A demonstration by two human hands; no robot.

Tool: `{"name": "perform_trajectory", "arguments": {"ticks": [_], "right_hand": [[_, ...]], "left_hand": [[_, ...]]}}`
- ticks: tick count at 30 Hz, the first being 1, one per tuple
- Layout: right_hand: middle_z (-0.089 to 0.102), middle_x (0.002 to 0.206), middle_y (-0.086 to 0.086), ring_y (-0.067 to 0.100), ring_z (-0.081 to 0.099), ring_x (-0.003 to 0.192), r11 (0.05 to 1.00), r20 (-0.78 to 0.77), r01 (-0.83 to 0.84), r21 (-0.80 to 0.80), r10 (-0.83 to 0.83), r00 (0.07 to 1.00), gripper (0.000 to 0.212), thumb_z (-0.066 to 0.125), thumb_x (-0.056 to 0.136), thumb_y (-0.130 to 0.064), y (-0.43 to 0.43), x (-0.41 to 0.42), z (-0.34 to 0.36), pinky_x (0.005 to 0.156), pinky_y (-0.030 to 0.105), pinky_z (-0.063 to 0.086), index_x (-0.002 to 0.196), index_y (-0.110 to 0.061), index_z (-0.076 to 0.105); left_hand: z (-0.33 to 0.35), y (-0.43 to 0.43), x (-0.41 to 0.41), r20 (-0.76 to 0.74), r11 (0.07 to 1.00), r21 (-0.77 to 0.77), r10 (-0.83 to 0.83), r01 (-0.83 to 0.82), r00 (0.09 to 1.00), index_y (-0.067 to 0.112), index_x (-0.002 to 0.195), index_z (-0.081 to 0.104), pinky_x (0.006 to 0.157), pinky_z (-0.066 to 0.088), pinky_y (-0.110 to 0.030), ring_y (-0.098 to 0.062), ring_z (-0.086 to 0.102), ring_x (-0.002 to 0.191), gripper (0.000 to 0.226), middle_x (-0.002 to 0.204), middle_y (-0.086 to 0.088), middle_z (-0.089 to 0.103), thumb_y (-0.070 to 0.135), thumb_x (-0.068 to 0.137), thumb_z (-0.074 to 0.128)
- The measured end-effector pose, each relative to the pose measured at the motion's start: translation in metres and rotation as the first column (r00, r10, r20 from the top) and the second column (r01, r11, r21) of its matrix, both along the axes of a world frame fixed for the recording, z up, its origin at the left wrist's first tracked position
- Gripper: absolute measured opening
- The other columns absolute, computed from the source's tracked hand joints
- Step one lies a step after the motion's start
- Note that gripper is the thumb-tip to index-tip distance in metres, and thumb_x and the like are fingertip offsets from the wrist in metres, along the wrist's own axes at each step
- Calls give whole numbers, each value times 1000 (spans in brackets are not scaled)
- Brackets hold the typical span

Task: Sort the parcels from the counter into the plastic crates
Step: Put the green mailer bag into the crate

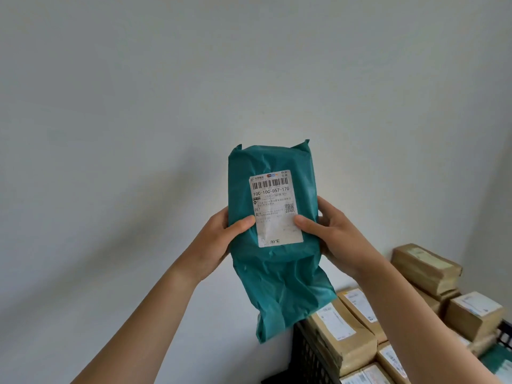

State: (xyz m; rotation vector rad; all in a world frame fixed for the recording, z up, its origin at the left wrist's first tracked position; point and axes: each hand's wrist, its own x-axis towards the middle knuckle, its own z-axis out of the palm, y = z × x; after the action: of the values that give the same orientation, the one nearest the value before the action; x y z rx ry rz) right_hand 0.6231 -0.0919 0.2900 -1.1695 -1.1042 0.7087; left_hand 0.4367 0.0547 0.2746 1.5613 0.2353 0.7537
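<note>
From the head camera, both hands hold a green parcel (277, 231) upright in front of a pale wall (166, 92). The left hand (221, 239) grips its left edge, thumb pressed on the front; the right hand (329, 234) grips the right edge, thumb on the white label (275, 207). Low at the right, a black crate (307, 356) holds brown parcels (343, 333).
</note>
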Motion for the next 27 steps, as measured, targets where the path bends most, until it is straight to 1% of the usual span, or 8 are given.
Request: {"name": "perform_trajectory", "arguments": {"ticks": [4,6,9,14,17,21,23,27], "right_hand": [[77,122,4,31,74,111,986,-41,168,22,-167,985,33,67,100,-16,-2,6,-22,98,61,57,131,-22,60],[76,124,4,30,74,112,965,-83,262,9,-260,962,33,67,101,-16,-17,16,-42,97,58,58,133,-22,60],[75,127,1,27,73,115,911,-183,410,-39,-410,894,35,67,101,-15,-53,39,-76,97,51,60,134,-22,59],[73,130,-1,24,73,115,753,-296,646,-130,-651,699,41,66,101,-12,-135,85,-128,83,39,64,141,-20,57],[74,130,-4,22,73,116,678,-330,705,-208,-727,602,40,64,102,-11,-173,108,-164,84,41,64,139,-24,57],[75,127,-3,22,74,112,614,-443,729,-302,-768,463,35,62,103,-10,-211,140,-208,78,37,64,135,-21,55],[74,127,0,25,74,112,600,-490,708,-371,-775,400,34,60,104,-10,-227,159,-229,78,41,65,136,-21,54],[73,129,1,30,70,117,638,-501,578,-509,-766,403,36,61,103,-9,-254,182,-276,93,52,60,138,-19,56]], "left_hand": [[-25,-4,10,-67,999,8,-33,34,997,26,146,49,99,59,-38,-19,70,121,53,133,7,72,34,97,69],[-46,-14,24,-172,987,65,-136,149,976,30,146,47,96,60,-36,-15,70,121,57,135,11,69,26,96,74],[-92,-34,53,-292,954,21,-282,301,914,22,139,58,88,62,-30,-14,72,116,46,128,6,74,8,98,72],[-171,-66,106,-406,897,-172,-441,407,800,12,128,69,91,59,-23,-16,74,111,28,120,-4,78,2,103,60],[-203,-90,143,-473,950,-54,-296,309,830,21,120,69,88,58,-23,-7,75,101,21,110,4,80,8,104,62],[-221,-137,195,-447,953,258,-28,159,894,37,140,52,93,55,-20,0,65,112,44,126,16,67,38,99,69],[-227,-163,224,-437,925,336,-16,179,899,40,149,45,99,49,-20,1,59,119,52,133,18,62,42,101,65],[-259,-202,275,-600,886,304,-107,350,793,42,149,41,76,47,-11,1,58,110,50,120,22,58,35,105,63]]}}
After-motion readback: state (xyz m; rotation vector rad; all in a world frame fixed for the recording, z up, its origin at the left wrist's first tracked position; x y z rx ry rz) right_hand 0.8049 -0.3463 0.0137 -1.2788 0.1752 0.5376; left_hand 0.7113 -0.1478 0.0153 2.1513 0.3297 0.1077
